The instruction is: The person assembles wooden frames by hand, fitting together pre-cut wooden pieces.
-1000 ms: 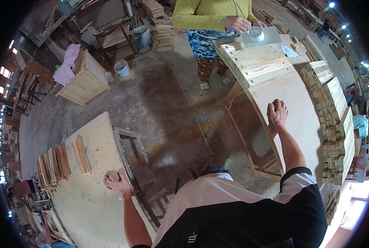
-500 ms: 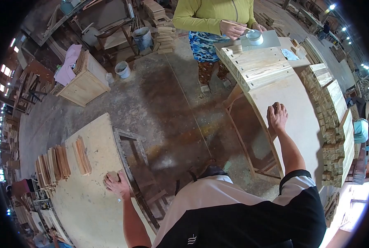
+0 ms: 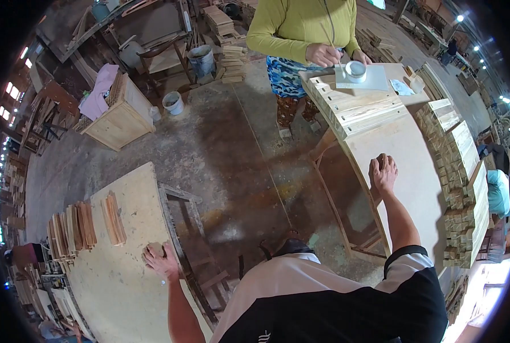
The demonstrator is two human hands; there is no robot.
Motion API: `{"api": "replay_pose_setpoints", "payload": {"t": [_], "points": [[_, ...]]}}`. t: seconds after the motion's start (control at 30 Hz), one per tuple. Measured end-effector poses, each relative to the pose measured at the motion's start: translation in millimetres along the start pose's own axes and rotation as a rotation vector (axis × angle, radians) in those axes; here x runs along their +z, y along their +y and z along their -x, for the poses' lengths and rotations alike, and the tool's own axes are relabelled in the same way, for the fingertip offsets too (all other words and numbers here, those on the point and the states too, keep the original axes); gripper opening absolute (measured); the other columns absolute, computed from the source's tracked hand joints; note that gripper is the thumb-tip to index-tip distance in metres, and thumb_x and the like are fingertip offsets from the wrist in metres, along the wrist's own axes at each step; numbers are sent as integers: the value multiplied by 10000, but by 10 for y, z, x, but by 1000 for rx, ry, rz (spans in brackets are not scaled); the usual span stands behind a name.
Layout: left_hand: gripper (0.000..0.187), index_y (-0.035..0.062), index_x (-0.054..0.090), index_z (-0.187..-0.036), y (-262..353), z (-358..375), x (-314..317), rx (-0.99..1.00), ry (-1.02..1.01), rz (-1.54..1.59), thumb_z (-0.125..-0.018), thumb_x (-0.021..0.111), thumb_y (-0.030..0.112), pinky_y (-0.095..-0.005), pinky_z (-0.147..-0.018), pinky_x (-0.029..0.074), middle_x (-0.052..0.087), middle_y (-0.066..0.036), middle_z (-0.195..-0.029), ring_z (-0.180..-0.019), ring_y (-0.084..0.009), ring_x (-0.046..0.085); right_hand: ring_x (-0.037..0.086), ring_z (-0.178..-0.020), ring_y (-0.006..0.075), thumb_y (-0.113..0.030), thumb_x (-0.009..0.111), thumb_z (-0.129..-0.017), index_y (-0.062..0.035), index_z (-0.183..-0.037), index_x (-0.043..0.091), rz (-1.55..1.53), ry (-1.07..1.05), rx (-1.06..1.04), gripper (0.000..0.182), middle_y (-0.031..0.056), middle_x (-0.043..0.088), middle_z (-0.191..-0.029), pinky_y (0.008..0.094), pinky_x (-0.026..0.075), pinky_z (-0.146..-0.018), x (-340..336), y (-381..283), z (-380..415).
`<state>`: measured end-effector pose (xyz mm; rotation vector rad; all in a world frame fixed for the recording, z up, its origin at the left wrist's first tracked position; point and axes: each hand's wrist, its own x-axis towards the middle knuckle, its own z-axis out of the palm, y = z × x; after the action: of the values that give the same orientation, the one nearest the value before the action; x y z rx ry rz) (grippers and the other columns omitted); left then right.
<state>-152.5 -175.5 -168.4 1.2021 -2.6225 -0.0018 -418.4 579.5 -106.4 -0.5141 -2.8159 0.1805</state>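
Observation:
My left hand (image 3: 162, 262) rests on the pale board tabletop (image 3: 123, 291) near its right edge, fingers apart, holding nothing. Just beyond it lie a small bundle of thin wood strips (image 3: 113, 219) and a larger row of strips (image 3: 72, 230). On the other table (image 3: 412, 171), my right hand (image 3: 384, 172) lies near the inner edge, fingers slightly spread and empty. Joined wooden boards (image 3: 360, 103) lie farther up that table, and stacked wood blocks (image 3: 458, 188) line its right side.
Across the right table a co-worker in a green top (image 3: 300, 28) holds a thin stick at a white cup (image 3: 355, 72). A wooden cabinet (image 3: 121, 117) with a pink cloth (image 3: 101, 91), buckets (image 3: 173, 103) and wood piles stand beyond the floor.
The co-worker's hand and stick have moved to the cup, with the stick now more upright. The view has shifted slightly. Both my hands stay in place on the tables.

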Motion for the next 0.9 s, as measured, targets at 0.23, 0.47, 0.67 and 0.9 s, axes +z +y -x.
{"api": "replay_pose_setpoints", "payload": {"t": [0.23, 0.47, 0.67, 0.9], "points": [[788, 34, 454, -1468, 11, -3, -16, -5, -8, -1, -933, 545, 606, -625, -1151, 237, 424, -178, -1511, -1442, -404, 315, 465, -1320, 371, -470, 537, -967, -115, -1355, 557, 12, 36, -8, 526, 168, 545, -1373, 517, 354, -1081, -31, -33, 29], [785, 31, 441, -1473, 38, 2, -67, -16, -43, 5, -937, 547, 595, -634, -1154, 234, 396, -186, -1528, -1457, -399, 292, 462, -1318, 374, -462, 537, -962, -103, -1355, 559, 1, 26, -14, 533, 174, 544, -1366, 516, 346, -1088, -59, -58, 29], [788, 31, 427, -1480, 56, 7, -88, -35, -55, 29, -928, 573, 575, -638, -1174, 211, 381, -188, -1543, -1475, -395, 268, 448, -1337, 374, -461, 534, -958, -108, -1357, 553, -10, 39, -10, 533, 176, 532, -1384, 550, 329, -1097, 14, 1, 14], [798, 31, 424, -1483, 71, 4, -104, -45, -63, 37, -918, 587, 570, -645, -1174, 212, 370, -196, -1552, -1481, -397, 259, 455, -1331, 368, -459, 539, -965, -113, -1367, 536, 11, 22, -8, 530, 171, 532, -1381, 551, 345, -1084, -41, -39, 38]]}}
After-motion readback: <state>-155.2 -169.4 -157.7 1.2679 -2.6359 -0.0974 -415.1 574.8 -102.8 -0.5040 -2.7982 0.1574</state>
